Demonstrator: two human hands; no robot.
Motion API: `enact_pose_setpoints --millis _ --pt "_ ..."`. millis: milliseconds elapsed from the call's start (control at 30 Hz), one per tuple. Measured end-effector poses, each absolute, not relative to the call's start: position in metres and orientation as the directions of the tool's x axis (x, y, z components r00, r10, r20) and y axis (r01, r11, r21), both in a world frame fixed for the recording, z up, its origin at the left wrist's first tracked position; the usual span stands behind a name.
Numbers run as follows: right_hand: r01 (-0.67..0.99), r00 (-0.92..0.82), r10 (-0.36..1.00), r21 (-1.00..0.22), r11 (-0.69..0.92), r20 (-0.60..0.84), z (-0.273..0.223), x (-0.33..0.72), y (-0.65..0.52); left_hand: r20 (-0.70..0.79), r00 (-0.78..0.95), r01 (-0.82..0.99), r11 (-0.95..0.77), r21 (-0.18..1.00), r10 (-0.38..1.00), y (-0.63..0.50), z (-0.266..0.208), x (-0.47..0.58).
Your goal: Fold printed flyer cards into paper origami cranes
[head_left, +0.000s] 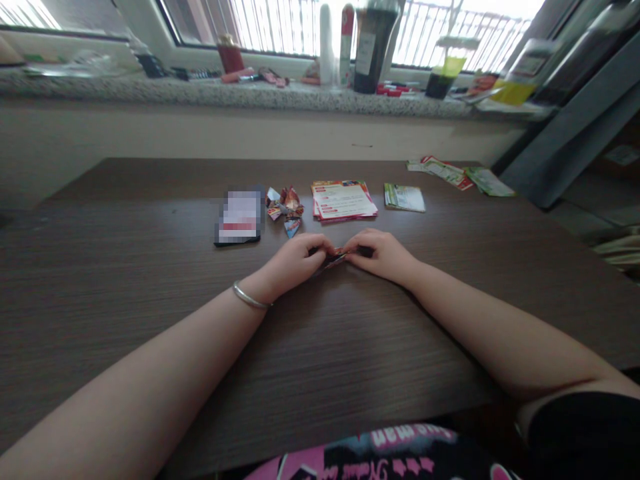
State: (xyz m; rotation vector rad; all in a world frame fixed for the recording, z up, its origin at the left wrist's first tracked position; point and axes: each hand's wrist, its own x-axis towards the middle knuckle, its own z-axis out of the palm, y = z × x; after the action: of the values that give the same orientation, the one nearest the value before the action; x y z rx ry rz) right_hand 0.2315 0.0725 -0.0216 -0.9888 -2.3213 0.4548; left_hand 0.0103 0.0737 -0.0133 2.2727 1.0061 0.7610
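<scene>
My left hand and my right hand meet near the middle of the table, both closed in a pinch. Between their fingertips is a small folded piece of printed paper, mostly covered by the fingers. Just beyond my left hand lie several folded paper pieces with colourful print, clustered together. A stack of printed sheets with red edges rests beyond both hands. To its right is a smaller pile of green and white cards.
A pixelated dark-edged flat object lies left of the folded pieces. Green and red printed strips lie at the table's far right. Bottles, including a dark one, and small items crowd the stone windowsill behind the table.
</scene>
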Motion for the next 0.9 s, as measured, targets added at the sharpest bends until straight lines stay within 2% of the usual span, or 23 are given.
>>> enact_pose_setpoints --millis 133,367,500,733,900 --pt "0.57 -0.495 0.797 -0.562 0.599 0.347 -0.022 0.231 0.072 0.282 0.602 0.482 -0.621 0.618 0.747 0.069 -0.009 0.011" --pt "0.601 -0.479 0.796 -0.522 0.605 0.371 -0.024 0.23 0.077 0.398 0.605 0.493 -0.717 0.492 0.689 0.075 -0.019 0.01" --pt "0.561 -0.554 0.72 -0.451 0.694 0.418 -0.027 0.232 0.081 0.423 0.636 0.507 -0.763 0.401 0.646 0.077 -0.023 0.008" --pt "0.637 -0.641 0.669 -0.226 0.737 0.377 -0.019 0.233 0.074 0.417 0.699 0.573 -0.804 0.158 0.581 0.072 -0.018 0.01" --pt "0.584 -0.719 0.598 -0.159 0.796 0.355 -0.013 0.235 0.072 0.387 0.743 0.579 -0.814 0.039 0.547 0.067 -0.011 0.012"
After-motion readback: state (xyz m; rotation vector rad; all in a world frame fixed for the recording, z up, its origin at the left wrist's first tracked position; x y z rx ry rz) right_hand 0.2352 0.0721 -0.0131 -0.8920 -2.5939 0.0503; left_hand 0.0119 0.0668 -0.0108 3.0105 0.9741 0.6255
